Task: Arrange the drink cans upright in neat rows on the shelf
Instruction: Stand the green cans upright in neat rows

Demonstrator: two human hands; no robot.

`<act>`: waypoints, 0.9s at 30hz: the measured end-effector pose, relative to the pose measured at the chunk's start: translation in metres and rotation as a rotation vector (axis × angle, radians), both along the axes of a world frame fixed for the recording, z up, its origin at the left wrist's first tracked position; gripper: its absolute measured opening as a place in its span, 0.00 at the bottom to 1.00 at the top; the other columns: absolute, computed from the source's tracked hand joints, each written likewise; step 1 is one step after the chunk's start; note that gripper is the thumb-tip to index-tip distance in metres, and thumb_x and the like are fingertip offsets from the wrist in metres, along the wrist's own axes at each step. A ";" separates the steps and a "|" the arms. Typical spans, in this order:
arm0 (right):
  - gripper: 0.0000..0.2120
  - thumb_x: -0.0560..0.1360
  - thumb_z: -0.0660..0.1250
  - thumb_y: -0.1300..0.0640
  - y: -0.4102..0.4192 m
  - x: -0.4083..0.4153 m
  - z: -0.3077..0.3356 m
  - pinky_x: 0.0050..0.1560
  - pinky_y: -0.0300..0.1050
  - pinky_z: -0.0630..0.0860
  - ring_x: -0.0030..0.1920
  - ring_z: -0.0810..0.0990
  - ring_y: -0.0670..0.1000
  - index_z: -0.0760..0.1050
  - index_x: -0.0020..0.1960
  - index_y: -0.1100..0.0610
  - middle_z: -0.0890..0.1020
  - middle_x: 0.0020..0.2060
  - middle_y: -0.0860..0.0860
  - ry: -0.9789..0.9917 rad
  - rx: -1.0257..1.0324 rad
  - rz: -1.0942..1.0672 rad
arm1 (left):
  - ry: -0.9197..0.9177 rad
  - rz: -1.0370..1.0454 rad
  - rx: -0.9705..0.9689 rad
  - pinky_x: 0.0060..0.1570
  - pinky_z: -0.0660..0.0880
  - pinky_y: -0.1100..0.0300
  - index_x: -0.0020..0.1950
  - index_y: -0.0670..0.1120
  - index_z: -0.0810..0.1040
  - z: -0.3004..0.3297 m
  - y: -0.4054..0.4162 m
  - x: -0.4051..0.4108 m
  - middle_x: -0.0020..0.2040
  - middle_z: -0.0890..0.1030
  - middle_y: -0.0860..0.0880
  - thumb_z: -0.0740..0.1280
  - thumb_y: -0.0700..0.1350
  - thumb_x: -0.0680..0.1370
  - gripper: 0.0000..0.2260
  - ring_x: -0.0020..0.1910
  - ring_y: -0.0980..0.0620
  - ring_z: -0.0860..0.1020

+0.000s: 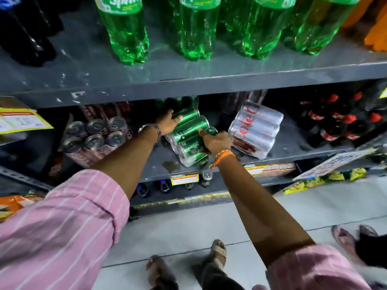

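Note:
A shrink-wrapped pack of green cans point(189, 130) lies tilted on its side in the middle of the grey shelf point(159, 164). My left hand point(168, 122) holds the pack's upper left end. My right hand point(216, 141) grips its lower right side, fingers wrapped over a can. More green cans point(178, 101) stand behind it in the dark. To the right, a silver Coke can pack point(254, 127) lies on its side. At the left, a pack of red cans point(94, 137) leans with its tops facing me.
Green Sprite bottles point(125, 32) stand on the shelf above, whose front edge point(188, 84) overhangs the cans. Cola bottles point(343, 124) fill the right of the can shelf. Price tags point(184, 179) line its lip. Someone else's feet point(354, 241) stand at the lower right.

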State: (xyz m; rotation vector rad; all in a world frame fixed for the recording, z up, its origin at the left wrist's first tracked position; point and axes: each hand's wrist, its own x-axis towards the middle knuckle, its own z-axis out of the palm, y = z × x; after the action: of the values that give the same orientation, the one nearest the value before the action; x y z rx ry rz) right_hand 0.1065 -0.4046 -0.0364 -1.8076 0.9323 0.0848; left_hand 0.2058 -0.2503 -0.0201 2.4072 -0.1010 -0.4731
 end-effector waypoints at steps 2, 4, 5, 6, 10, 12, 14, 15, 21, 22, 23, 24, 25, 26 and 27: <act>0.36 0.63 0.75 0.36 0.002 -0.003 0.010 0.58 0.49 0.79 0.57 0.82 0.59 0.75 0.59 0.62 0.83 0.55 0.57 -0.004 -0.030 -0.008 | 0.022 0.017 -0.022 0.71 0.62 0.56 0.77 0.38 0.58 0.004 0.001 -0.002 0.77 0.62 0.40 0.61 0.53 0.80 0.30 0.75 0.42 0.64; 0.32 0.66 0.74 0.40 0.001 -0.003 0.019 0.58 0.50 0.79 0.58 0.81 0.59 0.76 0.59 0.64 0.83 0.55 0.59 0.008 -0.082 0.024 | 0.075 0.027 -0.045 0.67 0.65 0.56 0.75 0.36 0.61 0.008 0.005 -0.001 0.76 0.65 0.38 0.64 0.51 0.79 0.30 0.73 0.41 0.67; 0.30 0.66 0.75 0.41 -0.001 -0.003 0.022 0.57 0.50 0.79 0.56 0.82 0.59 0.77 0.55 0.63 0.84 0.52 0.58 0.012 -0.094 0.045 | 0.079 0.044 -0.047 0.61 0.69 0.57 0.72 0.34 0.65 0.009 0.008 0.000 0.73 0.69 0.36 0.67 0.50 0.77 0.29 0.69 0.41 0.71; 0.27 0.67 0.75 0.41 -0.003 -0.003 0.025 0.55 0.50 0.80 0.54 0.83 0.59 0.78 0.52 0.63 0.84 0.49 0.58 -0.001 -0.115 0.074 | 0.077 0.065 -0.044 0.52 0.72 0.56 0.67 0.31 0.69 0.010 0.011 0.000 0.68 0.73 0.33 0.69 0.48 0.76 0.27 0.63 0.40 0.76; 0.21 0.68 0.76 0.44 -0.008 0.001 0.042 0.47 0.46 0.77 0.46 0.81 0.56 0.77 0.44 0.63 0.82 0.42 0.56 -0.029 -0.225 0.213 | 0.069 0.149 -0.120 0.50 0.74 0.52 0.60 0.26 0.72 0.015 0.023 -0.003 0.61 0.77 0.29 0.74 0.41 0.70 0.25 0.56 0.38 0.79; 0.22 0.68 0.76 0.46 -0.010 0.003 0.054 0.45 0.43 0.74 0.44 0.77 0.54 0.77 0.49 0.64 0.79 0.42 0.55 -0.077 -0.275 0.271 | 0.077 0.165 -0.174 0.55 0.74 0.53 0.61 0.30 0.74 0.020 0.031 -0.006 0.60 0.78 0.33 0.75 0.40 0.69 0.25 0.55 0.43 0.78; 0.26 0.68 0.77 0.47 -0.013 0.008 0.062 0.46 0.43 0.74 0.47 0.79 0.54 0.77 0.56 0.65 0.82 0.47 0.58 -0.134 -0.306 0.325 | 0.080 0.188 -0.199 0.58 0.74 0.51 0.64 0.33 0.73 0.019 0.040 -0.008 0.62 0.78 0.36 0.76 0.44 0.66 0.30 0.56 0.43 0.77; 0.28 0.68 0.77 0.48 -0.015 0.010 0.064 0.48 0.42 0.75 0.51 0.80 0.55 0.76 0.59 0.65 0.83 0.50 0.59 -0.159 -0.320 0.352 | 0.070 0.209 -0.202 0.57 0.75 0.52 0.64 0.35 0.72 0.018 0.043 -0.011 0.62 0.78 0.37 0.76 0.46 0.64 0.32 0.56 0.43 0.78; 0.25 0.67 0.78 0.64 -0.019 -0.002 0.048 0.45 0.22 0.69 0.54 0.74 0.48 0.75 0.61 0.57 0.79 0.60 0.56 -0.379 -0.301 0.507 | -0.156 0.264 0.115 0.47 0.80 0.50 0.52 0.42 0.75 0.015 0.040 -0.073 0.47 0.82 0.45 0.78 0.53 0.62 0.25 0.46 0.43 0.81; 0.26 0.67 0.77 0.66 -0.019 -0.006 0.042 0.47 0.24 0.71 0.54 0.73 0.48 0.74 0.61 0.53 0.77 0.61 0.56 -0.384 -0.318 0.537 | -0.184 0.280 0.130 0.45 0.80 0.51 0.53 0.41 0.74 0.011 0.038 -0.084 0.47 0.82 0.44 0.78 0.53 0.63 0.26 0.47 0.41 0.82; 0.26 0.67 0.76 0.66 -0.018 -0.010 0.037 0.52 0.31 0.75 0.56 0.73 0.50 0.73 0.60 0.48 0.74 0.63 0.55 -0.384 -0.363 0.579 | -0.214 0.295 0.124 0.44 0.79 0.51 0.54 0.41 0.72 0.006 0.036 -0.094 0.47 0.83 0.43 0.78 0.52 0.63 0.27 0.47 0.40 0.82; 0.26 0.68 0.75 0.68 -0.019 -0.014 0.034 0.55 0.40 0.79 0.57 0.74 0.52 0.73 0.57 0.44 0.70 0.65 0.56 -0.386 -0.385 0.601 | -0.239 0.301 0.117 0.42 0.78 0.51 0.55 0.40 0.70 0.000 0.034 -0.101 0.48 0.83 0.41 0.78 0.52 0.63 0.28 0.48 0.39 0.82; 0.25 0.69 0.73 0.69 -0.019 -0.017 0.029 0.54 0.43 0.81 0.58 0.75 0.54 0.73 0.54 0.43 0.66 0.67 0.55 -0.388 -0.371 0.611 | -0.261 0.302 0.119 0.42 0.77 0.51 0.55 0.40 0.69 -0.004 0.032 -0.108 0.49 0.83 0.40 0.78 0.51 0.64 0.29 0.48 0.38 0.82; 0.23 0.69 0.73 0.69 -0.020 -0.021 0.024 0.51 0.39 0.81 0.57 0.76 0.56 0.74 0.54 0.45 0.66 0.67 0.55 -0.384 -0.403 0.619 | -0.277 0.310 0.117 0.41 0.77 0.51 0.56 0.40 0.68 -0.008 0.029 -0.115 0.50 0.83 0.39 0.78 0.50 0.65 0.29 0.49 0.37 0.82; 0.22 0.69 0.74 0.67 -0.021 -0.024 0.019 0.49 0.30 0.77 0.58 0.75 0.58 0.73 0.56 0.48 0.67 0.67 0.57 -0.391 -0.422 0.629 | -0.280 0.327 0.103 0.42 0.77 0.51 0.57 0.40 0.67 -0.011 0.026 -0.121 0.51 0.83 0.39 0.78 0.49 0.65 0.29 0.50 0.37 0.82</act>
State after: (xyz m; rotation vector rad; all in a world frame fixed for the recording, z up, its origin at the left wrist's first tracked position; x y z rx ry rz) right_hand 0.0829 -0.4258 -0.0173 -2.3448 0.0811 -0.0779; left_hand 0.0851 -0.2240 -0.0313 2.5135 0.1967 0.0101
